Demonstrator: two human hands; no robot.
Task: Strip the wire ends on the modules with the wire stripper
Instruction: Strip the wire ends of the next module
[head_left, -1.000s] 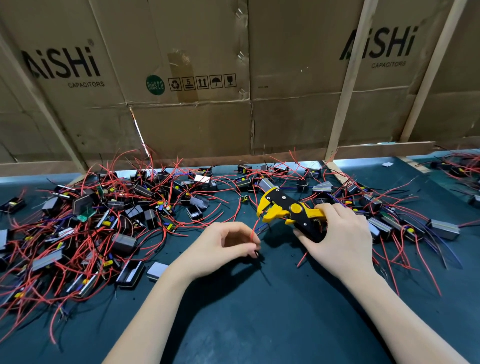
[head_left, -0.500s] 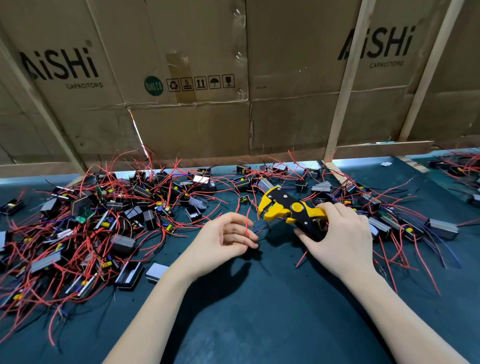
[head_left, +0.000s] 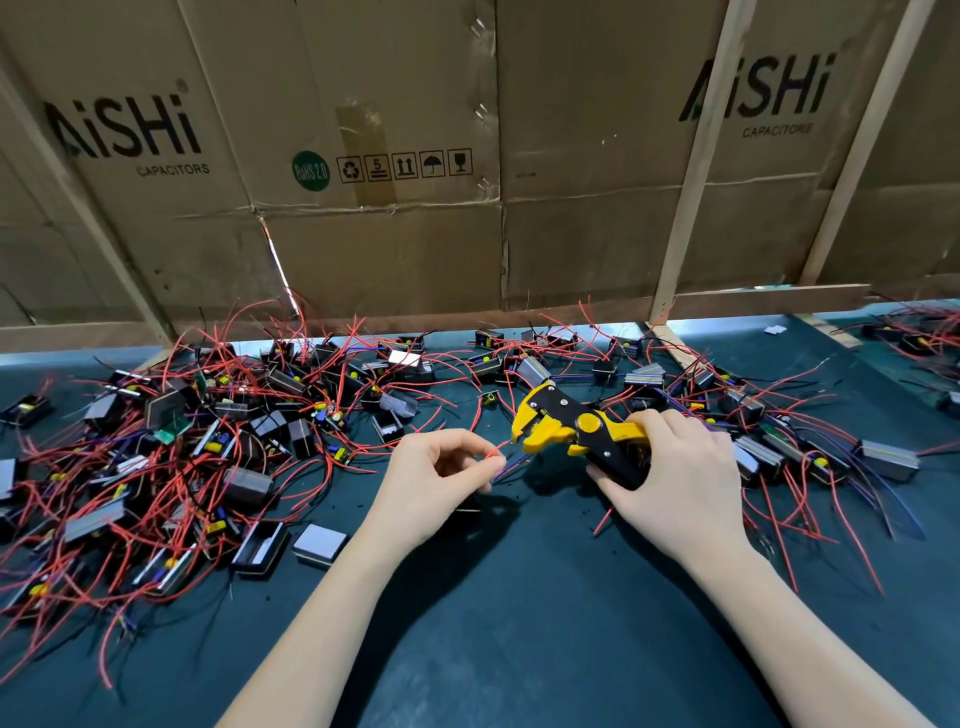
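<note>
**With most of the heap waiting, one red lead goes to the stripper**

While modules (head_left: 249, 431) and their red wires cover the counter (head_left: 519, 623) on both sides, I can't tell which ends are bare, so I judge much remains. Her left hand (head_left: 441, 483) pinches a red wire (head_left: 500, 448) near its tip, just beside the tool's mouth. Her right hand (head_left: 675, 467) wraps the wire stripper (head_left: 566, 426) handles, its grip gaping wide.

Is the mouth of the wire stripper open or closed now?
Open. The stripper shows a gap between its yellow front parts, and the red wire in the left hand is not yet inside.
</note>
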